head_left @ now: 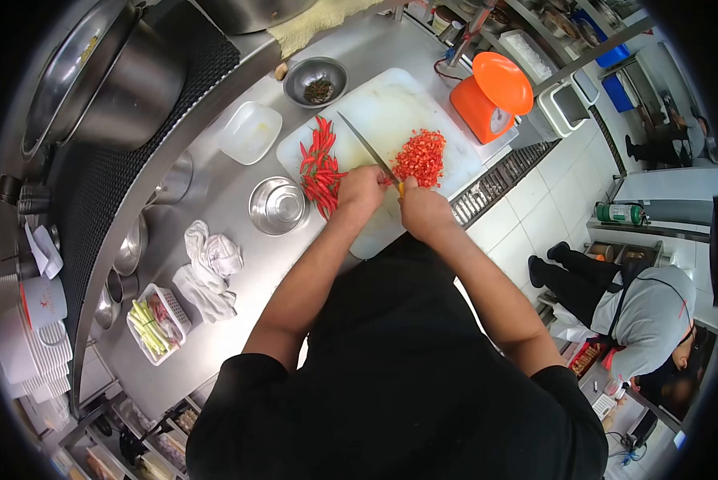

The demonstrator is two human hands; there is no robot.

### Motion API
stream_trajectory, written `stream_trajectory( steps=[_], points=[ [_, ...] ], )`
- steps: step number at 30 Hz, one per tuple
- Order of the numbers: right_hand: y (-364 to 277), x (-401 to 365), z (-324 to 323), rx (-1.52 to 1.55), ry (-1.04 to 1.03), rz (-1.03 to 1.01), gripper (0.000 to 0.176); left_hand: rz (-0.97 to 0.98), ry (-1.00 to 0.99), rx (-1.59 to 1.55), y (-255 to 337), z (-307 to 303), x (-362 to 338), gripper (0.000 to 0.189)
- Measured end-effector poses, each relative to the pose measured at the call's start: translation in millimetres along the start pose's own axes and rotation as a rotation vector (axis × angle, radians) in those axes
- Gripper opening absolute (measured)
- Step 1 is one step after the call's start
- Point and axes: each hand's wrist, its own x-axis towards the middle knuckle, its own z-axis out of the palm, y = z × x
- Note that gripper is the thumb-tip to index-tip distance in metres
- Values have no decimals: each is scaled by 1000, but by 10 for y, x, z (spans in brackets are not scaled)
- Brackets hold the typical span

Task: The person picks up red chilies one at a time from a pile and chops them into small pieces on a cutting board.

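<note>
Up close, just past the black shirt [423,384] that fills the bottom of the view, the right hand [427,212] has its fingers wrapped round the handle of a knife [367,146], blade angled away and to the left. The left hand [361,190] sits right beside it, fingers curled in, with a scrap of red at the tips, but I can't tell if they're actually pinching anything. Looks like mid-chop to me: whole red chillies [319,164] lie along the left side of the cutting board [407,104], chopped chilli [420,158] is heaped right of the blade. Next cut, imo, calls for left fingertips tucked clear of the edge. Most of the handle is buried in the grip, and whatever's under the left palm is hidden. Farther out on the table [239,184] there's dark green stuff in a metal bowl [293,82], too small to name, and an orange scale [475,112] whose dial I can't read. Way off right, a bent-over co-worker [655,304] is half lost near the dark, curved edge.
</note>
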Motion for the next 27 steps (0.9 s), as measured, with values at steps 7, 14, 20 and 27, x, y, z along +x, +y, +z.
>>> stream_trajectory(
  steps=[7,14,20,27],
  points=[
    [-10,-21,156,13,10,33,24,-2,12,28,-45,22,22,17],
    [-15,-4,4,-27,16,-19,23,40,47,44,-95,41,-6,13],
    [13,59,296,0,48,24,24,58,60,35,-83,37,-18,11],
    [-51,46,23,-22,5,-21,26,67,54,16,-87,10,-20,12]
  ],
)
